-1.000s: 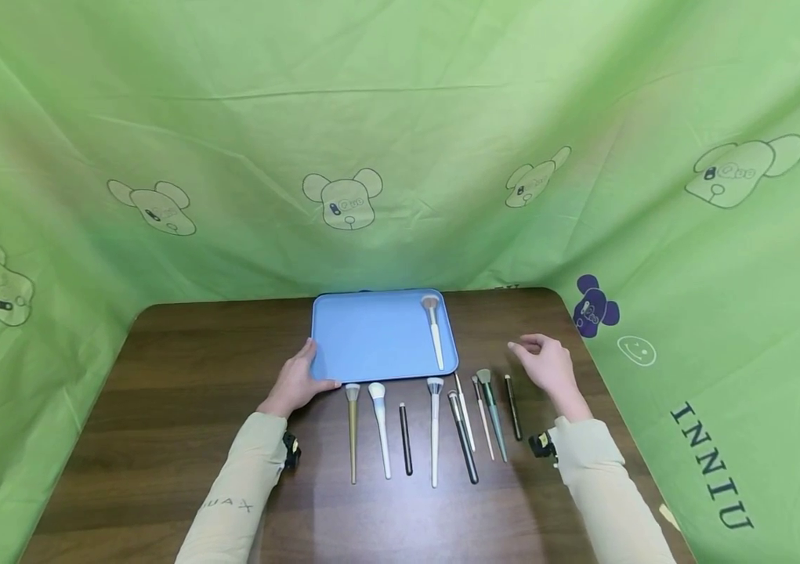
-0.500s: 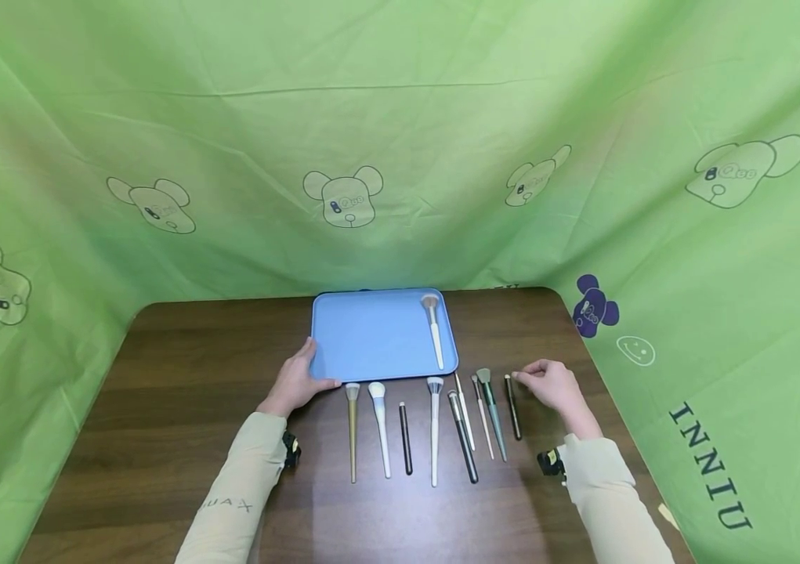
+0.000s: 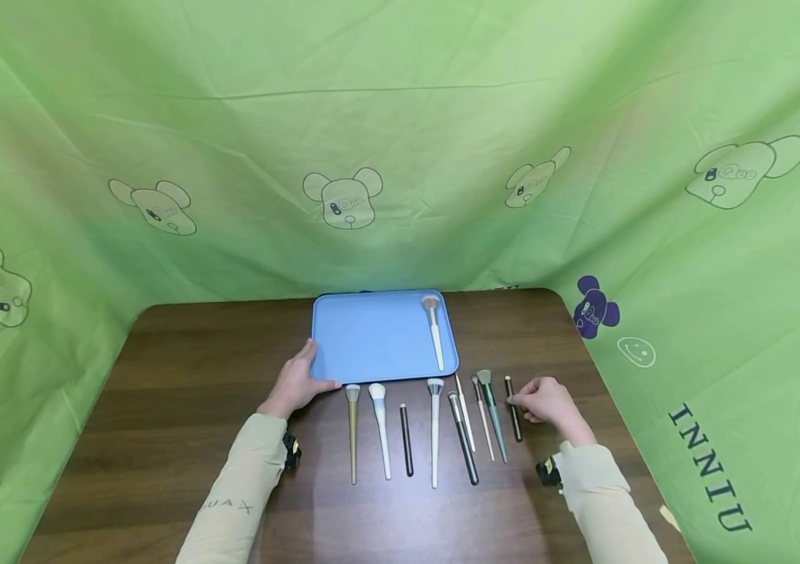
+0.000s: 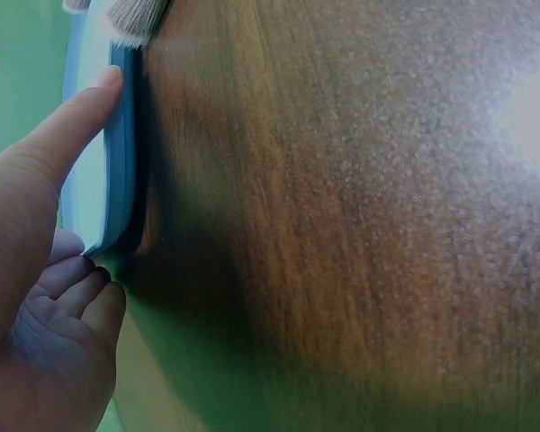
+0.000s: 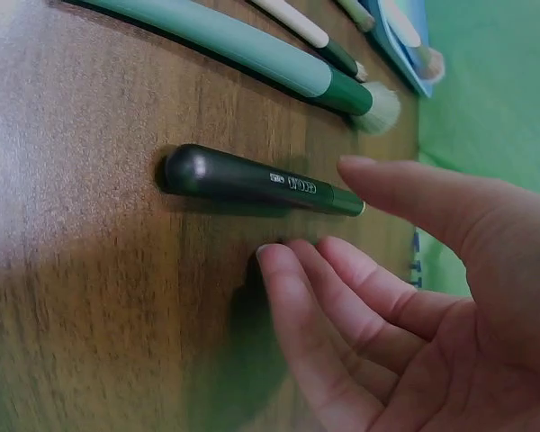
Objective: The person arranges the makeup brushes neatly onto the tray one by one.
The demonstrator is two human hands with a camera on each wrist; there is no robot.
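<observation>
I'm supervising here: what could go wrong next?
The rightmost black brush near the right hand has a rounded handle and might roll if nudged. The green brush alongside could be bumped. If the left hand gripping the blue tray shifts it, the white-handled brush on it may slide.

From here, creased light-green cloth hangs around the dark brown wood-grain table from nine o'clock through twelve to three, printed with outlined round-eared heads. A purple bear-like print sits at two, dark capitals at three; soft light glosses the wood at six.
</observation>
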